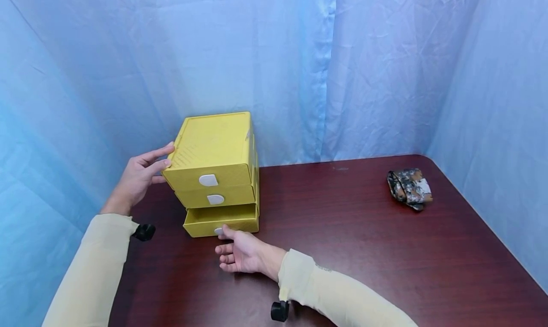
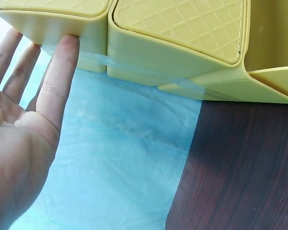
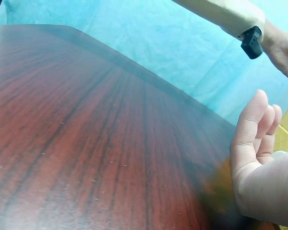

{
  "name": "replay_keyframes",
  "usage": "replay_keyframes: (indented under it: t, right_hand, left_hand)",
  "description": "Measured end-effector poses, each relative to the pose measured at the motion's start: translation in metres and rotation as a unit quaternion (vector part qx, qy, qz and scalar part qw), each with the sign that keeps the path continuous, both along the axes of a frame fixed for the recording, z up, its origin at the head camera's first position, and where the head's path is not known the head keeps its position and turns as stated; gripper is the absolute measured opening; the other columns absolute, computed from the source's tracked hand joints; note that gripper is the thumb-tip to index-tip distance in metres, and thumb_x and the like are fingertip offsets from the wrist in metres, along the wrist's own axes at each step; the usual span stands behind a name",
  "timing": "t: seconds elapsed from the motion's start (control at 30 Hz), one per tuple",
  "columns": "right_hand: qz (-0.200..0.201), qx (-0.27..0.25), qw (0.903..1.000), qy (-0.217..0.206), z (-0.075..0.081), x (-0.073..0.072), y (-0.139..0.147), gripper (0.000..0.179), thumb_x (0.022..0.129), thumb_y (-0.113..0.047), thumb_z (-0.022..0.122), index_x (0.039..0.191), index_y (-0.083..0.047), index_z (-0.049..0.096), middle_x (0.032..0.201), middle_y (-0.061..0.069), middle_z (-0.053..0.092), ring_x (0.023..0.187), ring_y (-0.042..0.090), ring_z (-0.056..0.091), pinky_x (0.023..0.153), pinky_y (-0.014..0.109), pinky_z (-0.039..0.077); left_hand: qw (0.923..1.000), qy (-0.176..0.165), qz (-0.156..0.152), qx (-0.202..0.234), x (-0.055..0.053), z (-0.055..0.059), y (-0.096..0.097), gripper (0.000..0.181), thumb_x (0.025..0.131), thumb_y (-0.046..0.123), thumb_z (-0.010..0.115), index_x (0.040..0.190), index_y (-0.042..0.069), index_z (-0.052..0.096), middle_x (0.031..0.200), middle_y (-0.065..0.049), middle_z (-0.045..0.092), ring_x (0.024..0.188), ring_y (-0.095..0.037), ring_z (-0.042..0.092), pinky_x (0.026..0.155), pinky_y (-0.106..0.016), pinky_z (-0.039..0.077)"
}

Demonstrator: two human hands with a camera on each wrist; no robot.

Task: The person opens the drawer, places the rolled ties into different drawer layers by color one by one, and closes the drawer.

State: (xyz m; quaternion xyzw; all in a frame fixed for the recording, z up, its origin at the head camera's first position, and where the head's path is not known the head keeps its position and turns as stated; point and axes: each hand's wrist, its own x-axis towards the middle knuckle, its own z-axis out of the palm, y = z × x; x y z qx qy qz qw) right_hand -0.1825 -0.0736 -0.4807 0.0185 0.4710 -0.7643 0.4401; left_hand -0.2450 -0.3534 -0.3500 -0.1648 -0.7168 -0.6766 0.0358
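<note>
A yellow three-drawer box [image 1: 214, 141] stands on the table, its bottom drawer [image 1: 205, 229] pulled partway out and the upper two closed. My left hand [image 1: 141, 174] steadies the box at its left side, fingertips against the top edge with the fingers fairly straight. Low at the front, my right hand [image 1: 246, 253] has its thumb and index finger at the white handle [image 1: 219, 231] of the bottom drawer, pinching it. Its other fingers curl loosely below. In the right wrist view, that hand hides most of the handle.
A folded camouflage-patterned cloth item [image 1: 411, 188] lies at the far right of the dark red wooden table [image 1: 342, 232]. Blue curtains [image 1: 291, 70] hang behind and at both sides. Small black devices [image 1: 144, 232] are strapped at the wrists over pale sleeves.
</note>
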Motion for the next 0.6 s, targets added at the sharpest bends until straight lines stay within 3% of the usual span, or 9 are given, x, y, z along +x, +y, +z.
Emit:
replay_keyframes:
  t: [0.3, 0.6]
  right_hand:
    - [0.021, -0.01, 0.9997, -0.003, 0.001, 0.01, 0.006, 0.048, 0.109, -0.046, 0.042, 0.139, -0.008, 0.04, 0.088, 0.004, 0.059, 0.062, 0.013, 0.057, 0.061, 0.028, 0.058]
    - [0.037, -0.005, 0.9993, -0.002, 0.002, 0.023, 0.005, 0.046, 0.109, -0.046, 0.042, 0.135, -0.009, 0.042, 0.085, 0.002, 0.058, 0.06, 0.012, 0.056, 0.06, 0.027, 0.057]
  left_hand:
    - [1.0, -0.007, 0.003, -0.002, 0.0, 0.0, 0.0, 0.043, 0.101, 0.006, 0.062, 0.144, 0.008, 0.058, 0.158, 0.002, 0.043, 0.115, -0.005, 0.064, 0.074, -0.028, 0.061]
    - [0.9999, -0.002, 0.005, -0.01, 0.0, 0.001, 0.0, 0.044, 0.102, 0.007, 0.062, 0.145, 0.008, 0.057, 0.159, 0.001, 0.042, 0.114, -0.005, 0.065, 0.074, -0.027, 0.061]
